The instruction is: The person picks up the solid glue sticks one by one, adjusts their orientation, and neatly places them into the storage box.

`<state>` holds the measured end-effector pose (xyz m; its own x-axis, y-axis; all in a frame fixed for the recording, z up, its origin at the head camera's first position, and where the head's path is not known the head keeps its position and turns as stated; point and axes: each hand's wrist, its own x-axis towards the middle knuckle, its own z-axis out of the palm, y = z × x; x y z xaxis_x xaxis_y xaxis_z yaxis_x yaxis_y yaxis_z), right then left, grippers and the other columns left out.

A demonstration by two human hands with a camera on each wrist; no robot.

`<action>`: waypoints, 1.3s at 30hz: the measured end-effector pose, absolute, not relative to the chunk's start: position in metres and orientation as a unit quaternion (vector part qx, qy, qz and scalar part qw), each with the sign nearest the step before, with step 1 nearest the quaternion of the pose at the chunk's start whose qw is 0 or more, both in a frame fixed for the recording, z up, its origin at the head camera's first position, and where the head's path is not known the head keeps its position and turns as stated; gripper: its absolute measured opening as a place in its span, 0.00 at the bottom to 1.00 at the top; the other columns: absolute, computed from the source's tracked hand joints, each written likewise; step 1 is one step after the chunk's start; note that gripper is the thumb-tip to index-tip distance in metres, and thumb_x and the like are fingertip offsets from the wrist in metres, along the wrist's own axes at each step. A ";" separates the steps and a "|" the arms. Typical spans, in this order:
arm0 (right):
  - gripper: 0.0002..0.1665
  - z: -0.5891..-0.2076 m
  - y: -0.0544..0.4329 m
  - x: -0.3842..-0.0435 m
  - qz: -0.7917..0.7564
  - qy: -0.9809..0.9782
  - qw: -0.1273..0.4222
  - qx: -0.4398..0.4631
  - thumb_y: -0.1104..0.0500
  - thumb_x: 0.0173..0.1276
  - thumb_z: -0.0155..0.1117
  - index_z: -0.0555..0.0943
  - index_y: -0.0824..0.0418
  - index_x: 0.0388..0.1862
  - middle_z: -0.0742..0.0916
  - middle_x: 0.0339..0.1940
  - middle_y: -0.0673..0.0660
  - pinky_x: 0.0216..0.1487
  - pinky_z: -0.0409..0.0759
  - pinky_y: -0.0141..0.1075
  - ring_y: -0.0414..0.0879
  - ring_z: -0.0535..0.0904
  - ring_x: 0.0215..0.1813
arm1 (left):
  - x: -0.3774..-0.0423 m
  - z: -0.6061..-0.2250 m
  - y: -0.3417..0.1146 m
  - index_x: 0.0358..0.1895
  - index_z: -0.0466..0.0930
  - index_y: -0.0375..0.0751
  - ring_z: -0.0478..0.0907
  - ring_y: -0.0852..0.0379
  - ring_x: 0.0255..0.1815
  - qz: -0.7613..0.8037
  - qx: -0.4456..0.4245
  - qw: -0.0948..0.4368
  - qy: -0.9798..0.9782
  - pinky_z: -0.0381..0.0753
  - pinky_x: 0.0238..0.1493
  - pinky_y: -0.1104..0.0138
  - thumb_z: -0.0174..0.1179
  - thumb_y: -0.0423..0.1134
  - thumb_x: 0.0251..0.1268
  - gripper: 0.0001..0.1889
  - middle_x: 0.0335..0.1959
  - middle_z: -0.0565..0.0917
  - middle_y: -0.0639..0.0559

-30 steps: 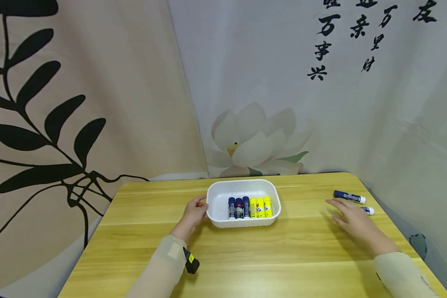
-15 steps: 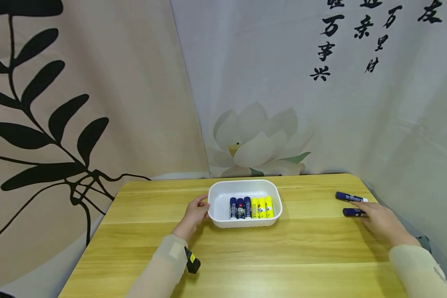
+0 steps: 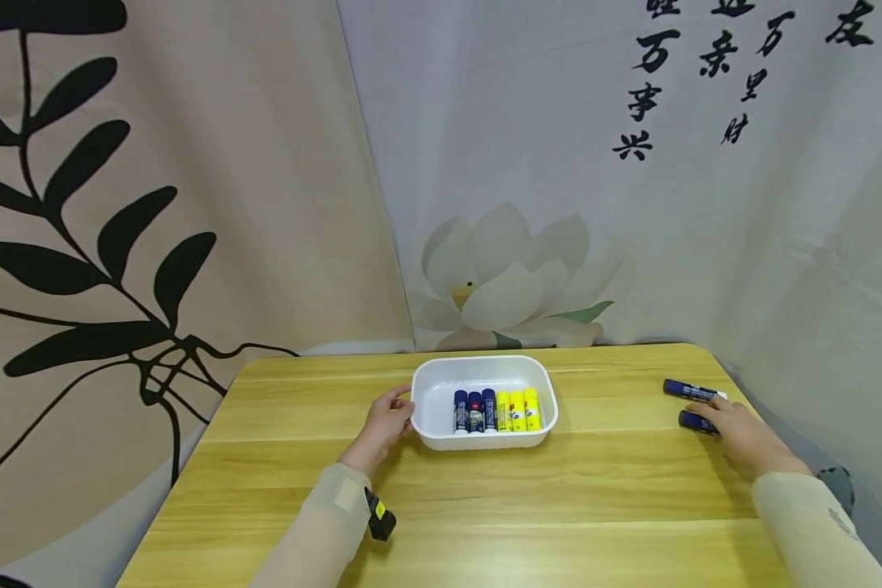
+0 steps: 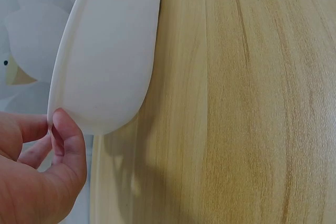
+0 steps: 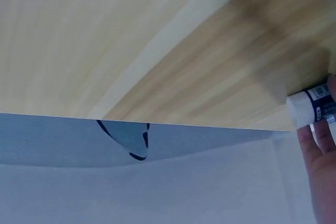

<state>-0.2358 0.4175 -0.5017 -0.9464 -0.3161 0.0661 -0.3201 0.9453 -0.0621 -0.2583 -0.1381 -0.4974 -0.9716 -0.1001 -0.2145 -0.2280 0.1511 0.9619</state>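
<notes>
My left hand pinches the left end of a white plastic tray; in the left wrist view its thumb and fingers close on the tray rim. Three dark blue glue sticks and three yellow ones lie side by side in the tray. At the table's right side my right hand grips a dark blue glue stick, whose white end shows between thumb and fingers in the right wrist view. Just behind it lies another dark blue glue stick, partly covered by the fingers.
The wooden table has its right edge close to my right hand. A patterned curtain hangs behind the table and along its right side. A small black device is strapped to my left wrist.
My right hand has moved right and down onto the nearer loose glue stick, and its fingers now hold it. My left hand stays at the tray.
</notes>
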 end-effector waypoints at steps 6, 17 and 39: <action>0.31 -0.501 0.412 -0.232 0.042 -0.986 0.026 0.157 0.74 0.63 0.56 0.69 0.58 0.66 0.74 0.59 0.72 0.51 0.72 0.63 0.72 0.70 0.56 | -0.259 -0.498 -0.138 0.63 0.70 0.36 0.70 0.61 0.23 0.643 -0.110 0.049 0.756 0.74 0.29 0.71 0.52 0.29 0.68 0.21 0.36 0.69 0.49; 0.48 -0.489 0.374 -0.234 0.115 -0.959 0.144 0.215 0.68 0.57 0.68 0.59 0.48 0.74 0.77 0.46 0.65 0.36 0.78 0.49 0.59 0.76 0.42 | -0.258 -0.498 -0.139 0.64 0.69 0.37 0.70 0.61 0.23 0.641 -0.109 0.051 0.758 0.74 0.29 0.70 0.52 0.30 0.68 0.21 0.36 0.70 0.48; 0.41 -0.460 0.284 -0.235 0.449 -0.890 0.022 0.075 0.62 0.66 0.62 0.53 0.59 0.73 0.74 0.51 0.72 0.35 0.81 0.43 0.58 0.79 0.42 | -0.258 -0.497 -0.139 0.65 0.68 0.37 0.71 0.59 0.26 0.641 -0.110 0.056 0.758 0.77 0.35 0.65 0.52 0.30 0.68 0.22 0.38 0.69 0.48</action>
<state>-0.2349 0.2839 -0.4604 -0.9877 -0.1139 0.1068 -0.1536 0.5847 -0.7966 -0.2584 -0.1389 -0.4967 -0.9694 -0.0948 -0.2263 -0.2389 0.1544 0.9587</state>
